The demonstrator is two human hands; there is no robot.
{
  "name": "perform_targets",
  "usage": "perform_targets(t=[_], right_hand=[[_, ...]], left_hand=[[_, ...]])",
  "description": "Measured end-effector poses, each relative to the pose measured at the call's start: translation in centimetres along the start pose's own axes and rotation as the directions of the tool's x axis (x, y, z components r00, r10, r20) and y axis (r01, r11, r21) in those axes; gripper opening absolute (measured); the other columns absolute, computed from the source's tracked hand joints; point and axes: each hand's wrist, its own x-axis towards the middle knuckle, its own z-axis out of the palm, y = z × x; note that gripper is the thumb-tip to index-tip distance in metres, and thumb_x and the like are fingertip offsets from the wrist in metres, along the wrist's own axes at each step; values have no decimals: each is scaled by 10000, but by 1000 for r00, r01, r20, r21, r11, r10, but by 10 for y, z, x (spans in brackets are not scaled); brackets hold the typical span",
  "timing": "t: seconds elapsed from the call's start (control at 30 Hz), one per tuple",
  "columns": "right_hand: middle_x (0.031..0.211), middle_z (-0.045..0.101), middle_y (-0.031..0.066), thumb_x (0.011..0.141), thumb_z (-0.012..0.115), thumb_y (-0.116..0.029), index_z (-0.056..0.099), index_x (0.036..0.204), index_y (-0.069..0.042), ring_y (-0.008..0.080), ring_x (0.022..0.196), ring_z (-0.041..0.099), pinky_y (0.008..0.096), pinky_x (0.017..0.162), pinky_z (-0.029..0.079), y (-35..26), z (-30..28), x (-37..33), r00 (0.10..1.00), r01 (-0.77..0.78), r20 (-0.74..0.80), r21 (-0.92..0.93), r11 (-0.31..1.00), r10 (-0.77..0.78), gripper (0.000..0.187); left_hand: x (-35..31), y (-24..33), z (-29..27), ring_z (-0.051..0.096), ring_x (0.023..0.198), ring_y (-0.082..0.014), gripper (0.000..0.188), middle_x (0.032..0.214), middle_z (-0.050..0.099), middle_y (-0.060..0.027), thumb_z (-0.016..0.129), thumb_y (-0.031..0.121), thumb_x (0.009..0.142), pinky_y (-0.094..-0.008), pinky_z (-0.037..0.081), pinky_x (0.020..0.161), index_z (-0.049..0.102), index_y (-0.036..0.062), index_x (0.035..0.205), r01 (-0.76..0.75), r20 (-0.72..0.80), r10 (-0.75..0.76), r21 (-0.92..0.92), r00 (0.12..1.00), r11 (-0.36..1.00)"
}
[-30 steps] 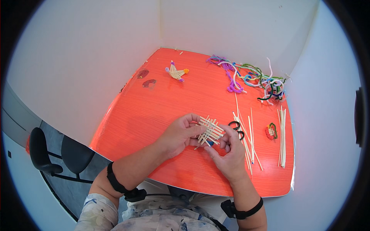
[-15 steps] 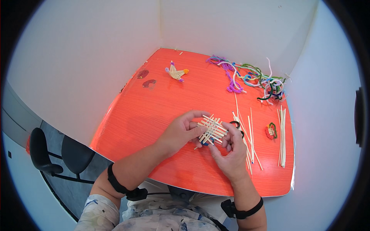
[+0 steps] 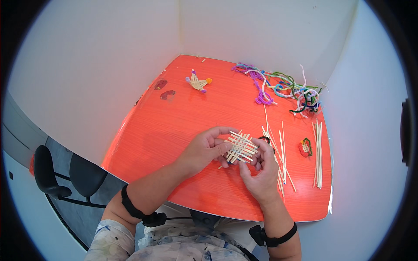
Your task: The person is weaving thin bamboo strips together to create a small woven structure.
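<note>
A small lattice of pale sticks [image 3: 241, 146], woven crosswise, is held between my hands above the table. My left hand [image 3: 210, 148] pinches its left side, thumb on top and fingers behind. On the right, my right hand [image 3: 261, 171] curls round the lattice's lower right edge, its thumb near the bottom stick ends. A bit of blue shows beneath the lattice, too covered to name. Black loops [image 3: 264, 139], looking like scissor handles, stick out beside the right fingers; whatever belongs to them is hidden.
Loose sticks [image 3: 282, 152] lie right of my hands, with a bundle of sticks [image 3: 319, 154] farther right. Between them sits a small red and green woven piece [image 3: 305, 148]. Tangled coloured yarn [image 3: 300, 91] fills the far right; a stick star [image 3: 199, 81] lies far left. Pale walls enclose the red table [image 3: 174, 122].
The lattice has tilted slightly in my hands, and less blue shows under it. My right thumb has shifted a little to the right, off the lower edge.
</note>
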Motion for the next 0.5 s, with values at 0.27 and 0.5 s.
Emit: perform_targets(t=[0.27, 0.5], right_hand=[[737, 471, 9, 712, 756, -27, 458, 1245, -53, 90, 634, 433, 225, 517, 343, 3, 2, 1, 1000, 25, -8, 31, 999, -24, 612], [733, 473, 11, 716, 745, -20, 463, 1235, -47, 94, 643, 444, 232, 535, 359, 10, 2, 0, 999, 9, -37, 114, 993, -5, 591]], left_hand=[[0, -2, -10, 665, 840, -172, 510, 1067, 660, -148, 469, 31, 910, -301, 556, 733, 361, -29, 1405, -33, 123, 55, -173, 991, 984], [-1, 0, -7, 622, 1024, -179, 580, 1178, 612, -153, 449, -3, 921, -321, 517, 874, 273, 21, 1473, -50, 153, 64, -94, 986, 994]])
